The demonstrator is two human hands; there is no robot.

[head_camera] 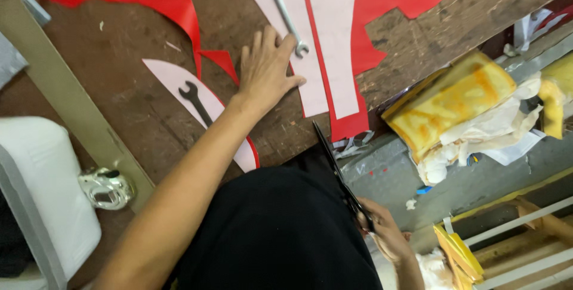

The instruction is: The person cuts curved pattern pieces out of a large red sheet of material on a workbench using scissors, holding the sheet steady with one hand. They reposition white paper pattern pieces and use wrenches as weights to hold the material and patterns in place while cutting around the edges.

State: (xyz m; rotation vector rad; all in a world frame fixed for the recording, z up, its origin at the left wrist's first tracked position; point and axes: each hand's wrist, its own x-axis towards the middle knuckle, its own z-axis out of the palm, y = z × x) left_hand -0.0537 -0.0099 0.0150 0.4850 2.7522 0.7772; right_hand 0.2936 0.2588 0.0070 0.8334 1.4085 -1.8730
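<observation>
Pressing left hand (265, 69) on table (131, 87); right hand (385, 230) gripping scissors (340, 176).

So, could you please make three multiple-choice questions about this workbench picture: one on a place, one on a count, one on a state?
1. Where does the left hand rest?
A. on the pale pattern piece beside the silver wrench
B. on a drawer
C. on the floor

2. How many wrenches lie on the table?
A. one
B. two
C. four

3. The scissors are:
A. lying free
B. held in the right hand
C. hanging up

Answers: 1 A, fingers reach the wrench's end; 2 B, a silver one and a black wrench; 3 B, fingers wrap the handles.
</observation>
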